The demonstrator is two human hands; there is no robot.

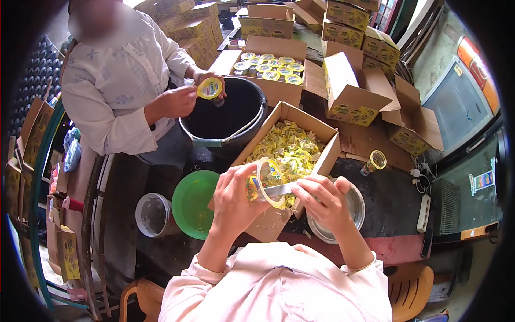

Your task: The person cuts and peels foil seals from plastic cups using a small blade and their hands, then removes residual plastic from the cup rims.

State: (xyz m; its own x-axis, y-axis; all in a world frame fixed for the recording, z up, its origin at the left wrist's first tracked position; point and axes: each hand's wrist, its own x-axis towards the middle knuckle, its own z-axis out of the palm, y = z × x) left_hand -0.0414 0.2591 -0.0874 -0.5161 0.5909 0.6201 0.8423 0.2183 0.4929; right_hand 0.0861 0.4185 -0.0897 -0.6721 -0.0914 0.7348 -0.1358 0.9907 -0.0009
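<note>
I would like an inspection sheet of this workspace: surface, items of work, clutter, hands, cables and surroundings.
Surface: dark table; reddish band along the near right side.
Job's things: clear cup with yellow rim; flat metallic strip, perhaps a blade, across its mouth.
Clutter: open box of yellow scraps; green basin and white bucket to its left.
Hands: left hand holds the cup; right hand holds the strip.
Cables: white cables near a power bar, on the right.
Surroundings: a co-worker's hand at a lidded cup, near a black bucket; stacked cartons behind.
</note>
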